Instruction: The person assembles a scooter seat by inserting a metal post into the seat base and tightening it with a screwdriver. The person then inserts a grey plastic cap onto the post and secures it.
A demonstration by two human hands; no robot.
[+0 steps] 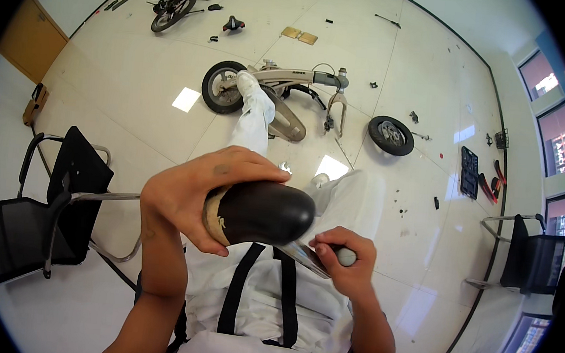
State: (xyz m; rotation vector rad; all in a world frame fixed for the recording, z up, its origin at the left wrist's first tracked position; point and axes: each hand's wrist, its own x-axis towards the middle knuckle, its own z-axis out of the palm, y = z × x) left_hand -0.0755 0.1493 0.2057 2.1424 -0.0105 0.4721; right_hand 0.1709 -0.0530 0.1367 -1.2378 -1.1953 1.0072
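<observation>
In front of my lap I hold a black rounded thing like a bicycle saddle (263, 209), with a tan, frayed edge on its left side. My left hand (179, 182) is wrapped round that left end, thumb below and fingers over the top. My right hand (347, 261) is closed on a grey, round-ended grip (344, 256) at the saddle's lower right. A shiny metal piece (306, 257) runs from beneath the saddle toward my right fingers; I cannot tell whether it joins the grip.
A partly dismantled bicycle (283, 77) lies ahead, my left shoe against it. A loose wheel (390, 136) and an opened tool case (469, 171) are to its right. Chairs (61, 205) (532, 252) stand at both sides. More bicycle parts and another saddle (233, 24) lie farther off.
</observation>
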